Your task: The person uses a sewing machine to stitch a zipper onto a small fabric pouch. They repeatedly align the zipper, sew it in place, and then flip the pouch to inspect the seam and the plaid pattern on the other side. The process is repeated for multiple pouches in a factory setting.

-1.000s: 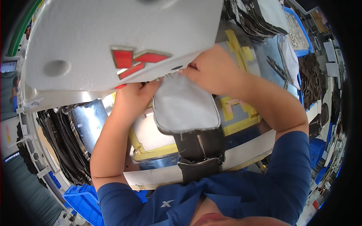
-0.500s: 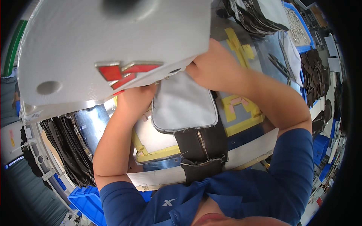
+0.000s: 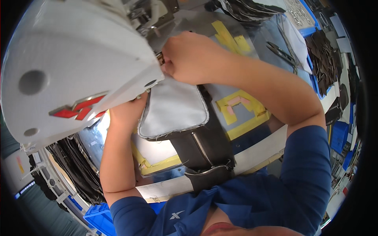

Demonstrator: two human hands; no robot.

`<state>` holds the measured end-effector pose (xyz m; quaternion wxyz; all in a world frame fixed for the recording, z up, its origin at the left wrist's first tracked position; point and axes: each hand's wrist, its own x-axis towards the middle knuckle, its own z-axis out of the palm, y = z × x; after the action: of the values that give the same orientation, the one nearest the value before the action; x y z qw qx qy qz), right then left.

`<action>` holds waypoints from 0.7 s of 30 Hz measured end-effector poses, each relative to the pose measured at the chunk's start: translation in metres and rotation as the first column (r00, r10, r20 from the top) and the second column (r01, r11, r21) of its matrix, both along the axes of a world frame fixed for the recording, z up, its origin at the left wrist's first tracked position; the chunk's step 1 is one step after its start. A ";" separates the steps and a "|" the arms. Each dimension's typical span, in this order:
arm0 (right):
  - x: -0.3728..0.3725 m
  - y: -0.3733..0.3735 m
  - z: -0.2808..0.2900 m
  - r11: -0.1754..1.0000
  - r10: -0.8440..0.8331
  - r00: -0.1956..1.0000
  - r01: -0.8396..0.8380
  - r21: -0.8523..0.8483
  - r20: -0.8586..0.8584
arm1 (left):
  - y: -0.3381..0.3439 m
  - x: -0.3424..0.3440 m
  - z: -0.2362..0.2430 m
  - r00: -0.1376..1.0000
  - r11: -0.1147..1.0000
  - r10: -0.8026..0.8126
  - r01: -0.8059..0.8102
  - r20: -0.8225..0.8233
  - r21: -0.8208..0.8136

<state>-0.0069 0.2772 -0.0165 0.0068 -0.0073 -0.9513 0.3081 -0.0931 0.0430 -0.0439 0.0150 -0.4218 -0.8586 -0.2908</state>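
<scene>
A grey fabric panel (image 3: 173, 112) with dark piped edging lies under the head of a white sewing machine (image 3: 78, 67). A black fabric strip (image 3: 179, 151) with a metal zipper (image 3: 201, 149) runs from it toward my body, and a second zipper crosses its near end. My right hand (image 3: 195, 59) is closed at the panel's far right edge, its fingers curled beside the machine's needle area. At the panel's left side is my left hand (image 3: 128, 112); the machine head hides its fingers.
Yellow tape (image 3: 244, 106) marks the work plate. Thread snips (image 3: 281, 53) lie at the right, near a blue tray (image 3: 313, 29) of small metal parts and dark fabric pieces (image 3: 325, 59). Stacked black pieces (image 3: 73, 169) are at the left, above a blue bin (image 3: 98, 216).
The machine head has shifted left and down in the view, baring its needle area. The panel and both hands appear farther left, and the panel is turned slightly.
</scene>
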 end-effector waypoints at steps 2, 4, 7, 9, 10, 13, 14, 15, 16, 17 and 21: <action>0.000 0.000 -0.001 0.999 -0.017 1.000 0.017 -0.032 0.026 | -0.001 -0.003 0.002 1.000 1.000 -0.017 0.017 0.002 0.005; -0.001 0.001 0.006 1.000 -0.012 0.997 0.014 -0.025 0.076 | 0.002 -0.003 0.004 1.000 1.000 -0.011 0.011 0.006 0.015; -0.002 0.001 0.007 1.000 -0.024 0.995 0.026 -0.018 0.100 | 0.003 -0.009 0.000 0.995 0.996 -0.067 0.071 -0.069 0.047; -0.003 0.000 0.005 1.000 -0.022 0.995 0.023 -0.014 0.094 | 0.002 -0.012 -0.004 0.989 0.993 -0.092 0.100 -0.112 0.063; -0.004 0.000 0.005 1.000 -0.020 0.996 0.021 -0.007 0.091 | 0.006 -0.012 -0.002 0.986 0.989 -0.109 0.120 -0.124 0.087; -0.004 -0.001 0.007 1.000 -0.021 0.995 0.020 0.005 0.102 | 0.006 -0.013 -0.003 0.995 0.988 -0.101 0.101 -0.014 0.121; -0.005 -0.002 0.008 1.000 -0.019 0.994 0.018 0.008 0.108 | 0.006 -0.012 -0.001 0.994 0.988 -0.103 0.105 -0.022 0.112; -0.004 -0.001 0.008 1.000 -0.024 0.994 0.024 -0.002 0.105 | 0.008 -0.010 0.003 0.994 0.989 -0.105 0.108 -0.032 0.103; -0.005 -0.001 0.008 1.000 -0.024 0.995 0.025 -0.012 0.101 | 0.008 -0.008 0.006 0.994 0.990 -0.102 0.105 -0.042 0.094; -0.005 -0.001 0.008 0.999 -0.022 0.995 0.025 -0.022 0.097 | 0.008 -0.006 0.006 0.995 0.991 -0.094 0.097 -0.035 0.095; -0.007 -0.001 0.007 0.999 -0.051 0.988 0.052 -0.002 0.143 | 0.007 -0.008 0.005 0.995 0.992 -0.094 0.096 -0.028 0.085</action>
<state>-0.0141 0.2767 -0.0097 -0.0533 -0.0538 -0.9480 0.3090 -0.1010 0.0496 -0.0392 0.0296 -0.4646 -0.8240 -0.3228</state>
